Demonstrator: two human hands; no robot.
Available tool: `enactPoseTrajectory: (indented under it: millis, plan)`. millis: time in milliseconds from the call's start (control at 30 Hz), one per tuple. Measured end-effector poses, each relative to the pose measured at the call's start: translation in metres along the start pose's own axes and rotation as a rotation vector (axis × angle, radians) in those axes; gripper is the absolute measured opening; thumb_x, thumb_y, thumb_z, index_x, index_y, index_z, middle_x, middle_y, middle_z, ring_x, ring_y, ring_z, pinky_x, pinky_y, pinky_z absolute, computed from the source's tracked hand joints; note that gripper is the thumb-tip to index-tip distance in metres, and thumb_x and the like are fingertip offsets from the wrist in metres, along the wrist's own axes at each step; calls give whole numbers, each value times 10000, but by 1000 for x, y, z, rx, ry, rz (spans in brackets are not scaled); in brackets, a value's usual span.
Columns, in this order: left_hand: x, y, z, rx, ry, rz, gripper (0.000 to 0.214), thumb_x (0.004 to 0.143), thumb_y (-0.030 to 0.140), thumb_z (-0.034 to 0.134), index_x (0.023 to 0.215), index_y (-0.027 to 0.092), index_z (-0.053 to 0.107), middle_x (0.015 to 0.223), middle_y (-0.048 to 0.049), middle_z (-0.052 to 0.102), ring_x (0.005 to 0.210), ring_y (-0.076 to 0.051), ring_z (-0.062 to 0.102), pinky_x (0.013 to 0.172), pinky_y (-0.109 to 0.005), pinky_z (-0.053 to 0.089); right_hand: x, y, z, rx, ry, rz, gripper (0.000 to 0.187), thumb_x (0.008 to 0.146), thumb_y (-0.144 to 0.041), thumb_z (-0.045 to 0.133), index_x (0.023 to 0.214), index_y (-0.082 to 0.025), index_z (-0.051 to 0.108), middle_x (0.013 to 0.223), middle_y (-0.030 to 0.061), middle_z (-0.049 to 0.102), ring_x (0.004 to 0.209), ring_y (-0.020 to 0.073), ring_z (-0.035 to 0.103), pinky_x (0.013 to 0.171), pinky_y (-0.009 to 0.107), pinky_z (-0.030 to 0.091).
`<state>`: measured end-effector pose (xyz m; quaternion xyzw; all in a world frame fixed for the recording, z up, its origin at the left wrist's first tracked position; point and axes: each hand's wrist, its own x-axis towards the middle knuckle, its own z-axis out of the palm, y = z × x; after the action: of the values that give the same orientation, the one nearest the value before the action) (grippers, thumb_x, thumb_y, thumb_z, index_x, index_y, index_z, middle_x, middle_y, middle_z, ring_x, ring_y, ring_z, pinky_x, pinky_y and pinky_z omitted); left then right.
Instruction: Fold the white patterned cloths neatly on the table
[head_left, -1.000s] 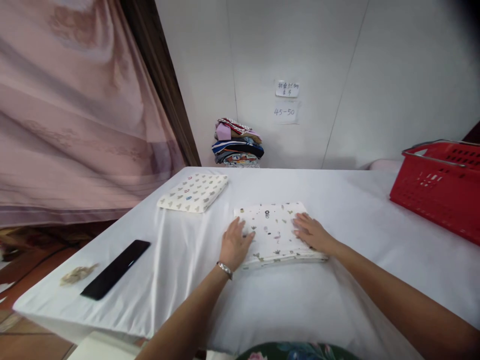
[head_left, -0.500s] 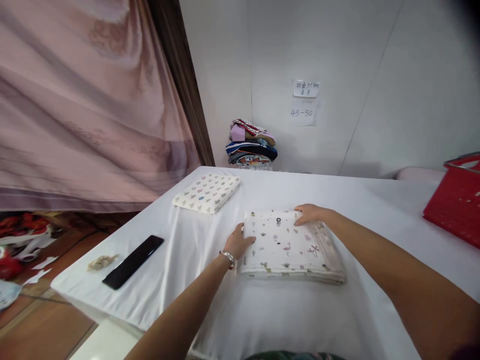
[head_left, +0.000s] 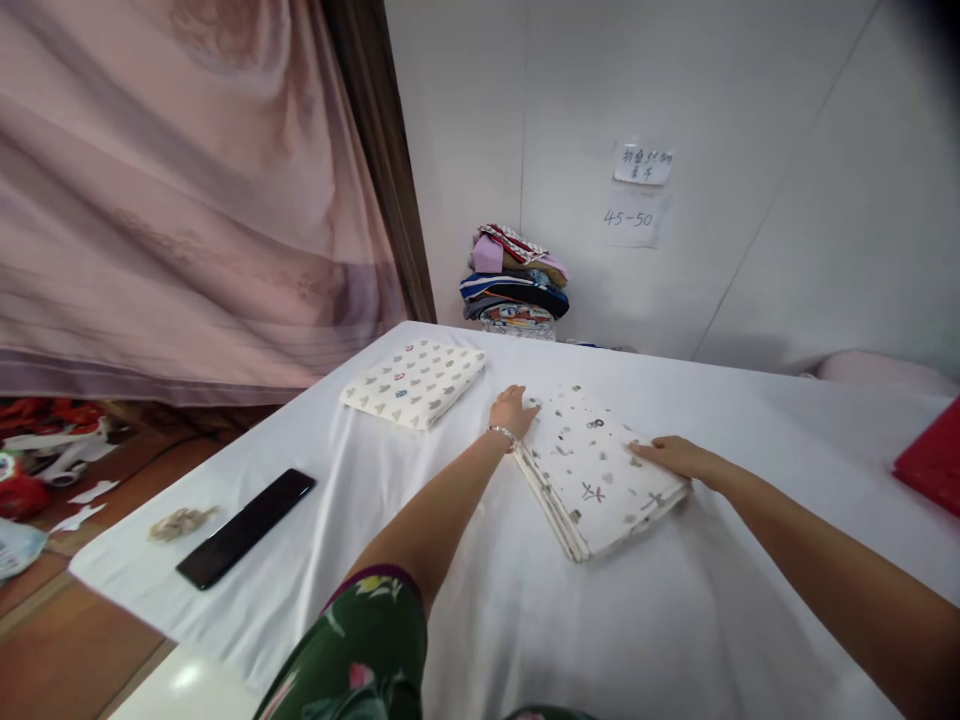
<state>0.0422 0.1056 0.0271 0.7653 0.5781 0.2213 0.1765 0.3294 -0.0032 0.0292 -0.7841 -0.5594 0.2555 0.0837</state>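
Note:
A folded white cloth (head_left: 581, 455) printed with small plants and animals lies turned at an angle on the white-covered table. My left hand (head_left: 513, 412), with a bracelet at the wrist, grips its far left corner, thumb over the top. At the right corner my right hand (head_left: 675, 458) holds the cloth, thumb on top and the other fingers mostly hidden beneath. Left of it rests a second folded white cloth (head_left: 412, 383), patterned with grey motifs, which neither hand touches.
A black phone (head_left: 246, 527) and a small beige tuft (head_left: 180, 523) lie on the white table cover (head_left: 375, 520) at left. A stack of folded fabrics (head_left: 517, 280) stands beyond the far edge, by the wall. A red basket (head_left: 934, 455) is at right, a pink curtain (head_left: 187, 220) at left.
The printed cloth has been rotated on the table, so a corner now points toward me. My left hand moved away and right with it; my right hand came nearer and right.

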Motion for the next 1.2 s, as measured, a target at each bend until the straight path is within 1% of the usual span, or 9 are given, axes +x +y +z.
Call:
enactPoseTrajectory:
  millis: [100,167,300,400,567,733,867,1000,1200]
  plan:
    - [-37,-11,6,-89,198,7,423,792,255,543,1198,147,490,1332,-120,423,1249,-236,361,1036,-360,301,-3,4,-1,101,-51,51,682,652,-722,486,966,-142,661,1034,181,635,909,300,601,727,366,477]
    - [-59,-17,7,-193,255,-47,409,779,227,545,1176,139,494,1284,-123,454,1172,-218,448,990,-337,363,-4,6,-1,160,-95,52,654,660,-722,476,928,-154,654,1014,158,645,892,283,603,718,349,474]
    - [-89,-17,16,-457,114,-335,430,768,278,571,1164,148,463,1126,-105,545,837,-151,611,753,-289,496,-6,7,2,225,-141,33,619,674,-706,475,922,-162,637,976,131,660,869,265,610,708,334,478]
    - [-99,-10,23,-653,-5,-469,544,752,350,595,1217,156,391,1126,-105,542,759,-140,617,589,-250,503,-13,7,6,211,-99,65,658,674,-677,503,1053,-150,609,1114,158,611,961,287,593,740,338,485]
    - [-105,-2,26,-656,9,-440,664,699,385,648,1246,149,354,1189,-126,502,836,-151,601,618,-234,493,-42,21,16,217,-113,92,782,673,-692,499,1207,-122,533,1265,184,505,1078,326,534,773,355,493]
    - [-108,0,26,-531,69,-383,470,694,287,643,1106,163,453,1136,-99,531,914,-162,587,765,-259,463,-63,24,19,28,4,-3,541,694,-628,505,1013,-202,607,1027,115,646,922,296,599,750,373,477]
    - [-108,1,30,-479,123,-339,339,721,318,612,1005,187,479,1074,-75,549,912,-168,581,787,-275,442,-59,-15,18,42,155,-235,323,774,-501,442,869,-237,604,883,47,663,828,235,605,723,334,468]
    - [-112,0,36,-387,184,-260,261,758,331,558,966,202,468,1035,-58,527,786,-147,583,718,-273,431,-36,-80,34,277,12,-424,227,813,-356,418,812,-209,591,788,27,657,694,158,609,609,244,481]
    - [-115,-1,40,-331,200,-245,160,788,333,529,865,216,452,913,-20,526,712,-130,561,658,-260,415,19,-169,66,202,3,-386,213,804,-161,429,927,-160,603,885,40,676,620,95,605,503,163,439]
